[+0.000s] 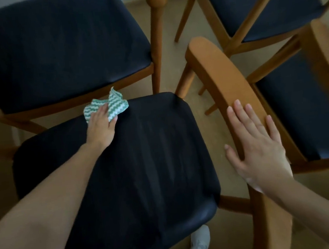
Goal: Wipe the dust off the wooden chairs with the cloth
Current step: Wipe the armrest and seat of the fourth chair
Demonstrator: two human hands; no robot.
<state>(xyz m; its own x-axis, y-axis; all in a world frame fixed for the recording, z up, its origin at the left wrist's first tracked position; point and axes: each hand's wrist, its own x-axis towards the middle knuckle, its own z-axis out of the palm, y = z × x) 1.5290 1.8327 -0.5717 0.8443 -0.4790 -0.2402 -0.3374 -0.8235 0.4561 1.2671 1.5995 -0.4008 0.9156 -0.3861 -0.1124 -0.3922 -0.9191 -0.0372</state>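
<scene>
A wooden chair with a dark padded seat stands right below me. My left hand presses a green-and-white striped cloth flat against the far left edge of that seat. Faint wipe streaks show on the seat's middle. My right hand lies with straight fingers on the chair's curved wooden backrest, which runs along the seat's right side.
Three more wooden chairs with dark seats crowd around: one at the far left, one at the far right, one at the right. Beige floor shows between their legs. A foot in a grey sock is at the bottom.
</scene>
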